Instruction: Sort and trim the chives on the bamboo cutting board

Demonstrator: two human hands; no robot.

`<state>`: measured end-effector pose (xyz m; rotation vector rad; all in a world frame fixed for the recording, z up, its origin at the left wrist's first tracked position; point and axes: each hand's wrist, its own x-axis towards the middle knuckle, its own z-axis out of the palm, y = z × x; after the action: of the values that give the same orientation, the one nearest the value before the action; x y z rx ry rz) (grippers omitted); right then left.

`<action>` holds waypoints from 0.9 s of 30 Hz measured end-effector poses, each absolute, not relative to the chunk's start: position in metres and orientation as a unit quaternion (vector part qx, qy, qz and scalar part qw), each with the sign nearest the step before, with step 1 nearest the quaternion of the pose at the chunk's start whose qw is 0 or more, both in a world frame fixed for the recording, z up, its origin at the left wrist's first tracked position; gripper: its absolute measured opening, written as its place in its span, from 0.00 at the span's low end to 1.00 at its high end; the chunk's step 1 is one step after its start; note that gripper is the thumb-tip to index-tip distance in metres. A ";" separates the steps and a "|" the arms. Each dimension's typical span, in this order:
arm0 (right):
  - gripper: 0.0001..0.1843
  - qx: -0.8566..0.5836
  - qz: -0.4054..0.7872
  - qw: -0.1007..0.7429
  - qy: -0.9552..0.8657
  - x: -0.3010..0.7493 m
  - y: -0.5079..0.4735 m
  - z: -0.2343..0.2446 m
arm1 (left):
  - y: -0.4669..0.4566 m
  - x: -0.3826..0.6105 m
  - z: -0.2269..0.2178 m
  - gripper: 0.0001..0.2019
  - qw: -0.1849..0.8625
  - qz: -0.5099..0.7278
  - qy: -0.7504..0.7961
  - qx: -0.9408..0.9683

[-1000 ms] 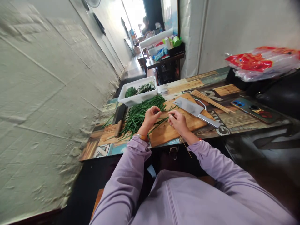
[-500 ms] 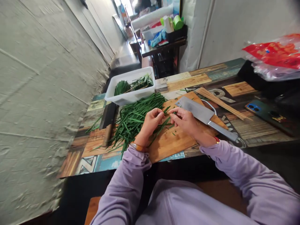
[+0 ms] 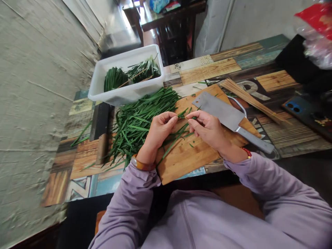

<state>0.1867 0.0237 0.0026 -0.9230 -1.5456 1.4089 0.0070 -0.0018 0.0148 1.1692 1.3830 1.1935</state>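
Note:
My left hand [image 3: 163,129] is closed in a pinch over the cutting board, with short green garlic chive ends [image 3: 182,113] poking out past its fingertips. Facing it, my right hand [image 3: 206,128] pinches something thin whose pale tip looks like a bamboo skewer; the fingers hide most of it. Loose chive leaves hang below the hands across the wooden board [image 3: 178,162]. Left of the board lies a big heap of garlic chives [image 3: 140,121]. A cleaver [image 3: 220,112] rests flat on the board, just beyond my right hand.
A white plastic tub [image 3: 127,95] behind the heap holds bundled chives on skewers. Bamboo skewers [image 3: 251,98] lie right of the cleaver. A second, dark-bladed knife [image 3: 100,121] is at the left near the wall. A phone [image 3: 306,114] and a red plastic bag [image 3: 316,20] are far right.
The view has tilted down and come closer to the table. Both hands keep their pinches close together over the board, with only slight finger movement.

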 end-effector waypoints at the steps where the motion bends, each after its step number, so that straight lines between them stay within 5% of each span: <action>1: 0.13 -0.371 0.560 0.418 -0.612 0.187 0.024 0.003 | -0.002 0.007 0.014 0.12 0.474 0.487 0.561 0.473; 14: 0.22 -0.396 0.545 0.449 -0.587 0.190 0.026 0.003 | -0.007 0.006 0.016 0.10 0.470 0.470 0.570 0.483; 27: 0.17 -0.400 0.528 0.420 -0.620 0.190 0.022 0.006 | -0.008 0.005 0.014 0.10 0.508 0.459 0.548 0.480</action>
<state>0.1899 0.0223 0.0058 -1.0034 -1.5534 1.3245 0.0052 -0.0082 0.0136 1.1577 1.3201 1.1065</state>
